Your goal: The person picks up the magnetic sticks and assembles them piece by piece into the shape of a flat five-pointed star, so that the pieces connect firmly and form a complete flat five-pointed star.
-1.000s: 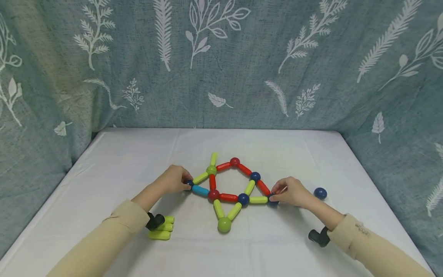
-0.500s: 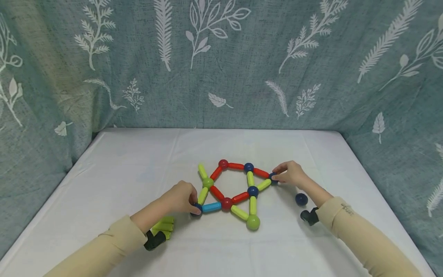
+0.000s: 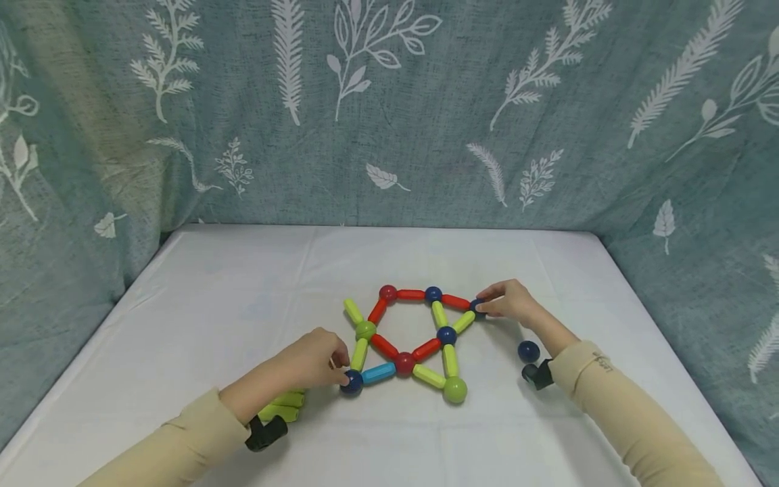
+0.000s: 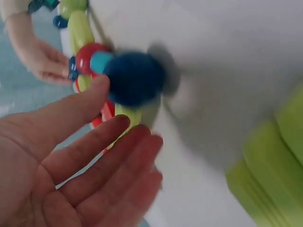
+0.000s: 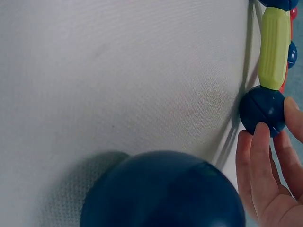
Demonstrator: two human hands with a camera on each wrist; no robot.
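A flat frame of magnetic sticks and balls lies on the white table, with red sticks [image 3: 411, 295], lime sticks [image 3: 429, 376] and one blue stick [image 3: 379, 373] joined by red, green and navy balls. At its near left corner, my left hand [image 3: 319, 358] is beside a navy ball [image 3: 353, 385]; in the left wrist view the thumb tip is right at that ball [image 4: 135, 80], and the other fingers are spread away from it. My right hand [image 3: 514, 302] pinches the navy ball [image 5: 262, 111] at the far right corner between thumb and fingers.
Loose lime sticks [image 3: 286, 408] lie in a pile, partly behind the left wrist. A separate navy ball [image 3: 528, 351] sits near the right wrist, large in the right wrist view. A green patterned curtain [image 3: 389, 135] hangs behind the table.
The whole frame has turned clockwise on the table. My left hand has come nearer and its fingers have loosened from the ball; my right hand has moved farther back with its ball.
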